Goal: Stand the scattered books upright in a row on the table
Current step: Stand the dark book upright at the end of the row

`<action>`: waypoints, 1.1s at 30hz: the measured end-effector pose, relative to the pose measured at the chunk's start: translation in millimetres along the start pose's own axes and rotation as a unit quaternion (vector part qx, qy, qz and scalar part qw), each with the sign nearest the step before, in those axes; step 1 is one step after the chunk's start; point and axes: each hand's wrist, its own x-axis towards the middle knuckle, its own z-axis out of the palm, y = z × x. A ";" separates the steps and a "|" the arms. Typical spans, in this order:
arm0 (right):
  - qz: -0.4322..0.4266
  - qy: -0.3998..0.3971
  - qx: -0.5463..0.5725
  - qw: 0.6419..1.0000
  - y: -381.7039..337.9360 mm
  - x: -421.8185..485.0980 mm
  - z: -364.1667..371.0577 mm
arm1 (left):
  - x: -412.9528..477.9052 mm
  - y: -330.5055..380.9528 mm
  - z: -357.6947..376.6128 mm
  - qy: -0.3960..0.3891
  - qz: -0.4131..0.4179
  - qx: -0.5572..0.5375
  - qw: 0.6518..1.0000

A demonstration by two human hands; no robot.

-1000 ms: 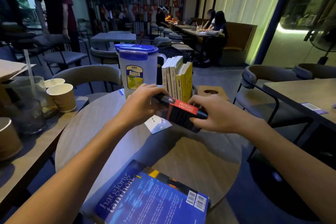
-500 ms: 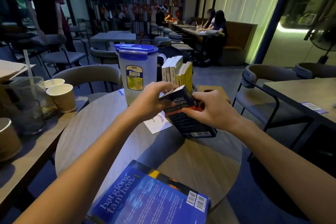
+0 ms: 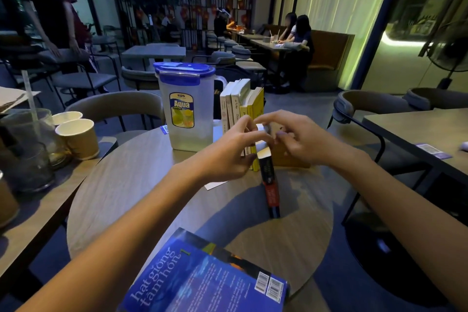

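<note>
The black book (image 3: 270, 186) stands on its edge at the centre of the frame, just in front of the row of upright books (image 3: 240, 109). The left hand (image 3: 228, 154) pinches its top. The right hand (image 3: 304, 140) curls just beside that top; whether it grips cannot be told. A pitcher (image 3: 187, 111) flanks the row on the left and a wooden box (image 3: 291, 159) sits behind the hands. A blue book (image 3: 207, 281) lies flat at the lower edge of the round table (image 3: 126, 197), and paper cups (image 3: 78, 138) stand at the left.

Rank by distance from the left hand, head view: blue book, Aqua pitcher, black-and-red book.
1. black-and-red book: upright, gripped at its top by the left hand.
2. Aqua pitcher: behind, to the left.
3. blue book: flat, nearest the camera.
</note>
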 end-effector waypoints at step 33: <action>-0.095 -0.002 -0.128 0.987 5.0 80.5 -74.6 | 48.3 0.1 -33.6 0.083 -0.059 -0.040 0.994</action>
